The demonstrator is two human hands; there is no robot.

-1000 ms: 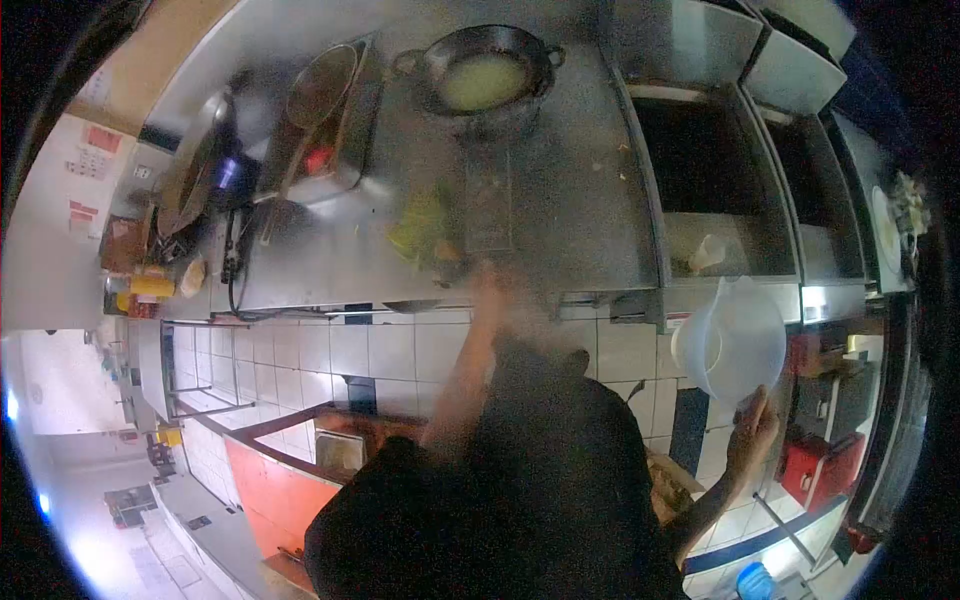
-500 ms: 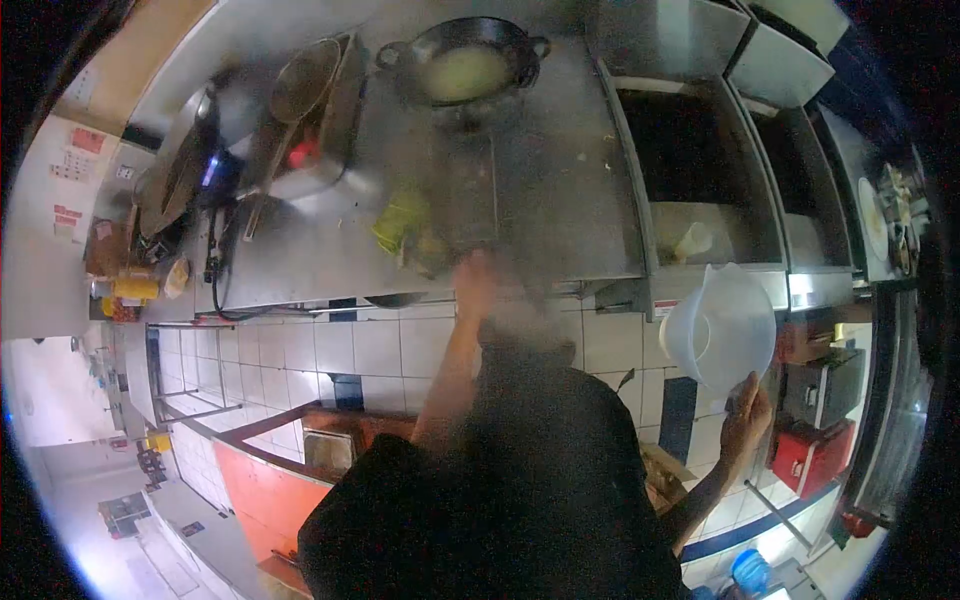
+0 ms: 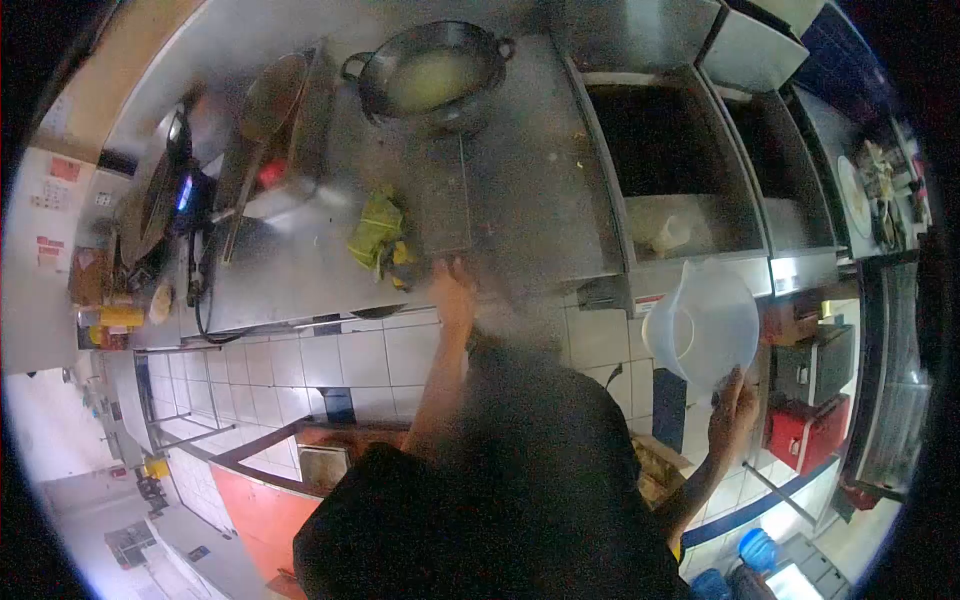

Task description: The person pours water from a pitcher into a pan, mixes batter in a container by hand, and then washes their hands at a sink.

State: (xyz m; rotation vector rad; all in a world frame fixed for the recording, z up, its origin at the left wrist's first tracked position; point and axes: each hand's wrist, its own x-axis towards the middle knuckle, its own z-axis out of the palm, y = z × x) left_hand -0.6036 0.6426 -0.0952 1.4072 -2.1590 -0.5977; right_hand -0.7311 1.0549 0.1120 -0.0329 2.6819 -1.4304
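Note:
My right hand (image 3: 735,408) is closed on the lower edge of a translucent plastic jug (image 3: 722,320), which is tilted over on its side in front of the fryer. My left hand (image 3: 453,283) is at the front edge of the steel counter (image 3: 555,220), its fingers curled beside a flat rectangular panel (image 3: 440,195). Haze blurs what those fingers hold, if anything. Just left of that hand lies a crumpled yellow-green cloth (image 3: 377,232). Farther back, a black two-handled wok (image 3: 375,85) contains pale yellowish liquid.
At the left are a long-handled strainer (image 3: 270,100) and a pan (image 3: 150,190) by a blue flame. To the right, dark fryer wells (image 3: 650,140) adjoin the counter. Red crates (image 3: 805,435) stand below at right. An orange-sided cabinet (image 3: 250,510) is at lower left.
The view has shifted slightly, so the counter and the wok appear a little farther left. My right hand keeps hold of the jug, and my left hand stays at the counter edge.

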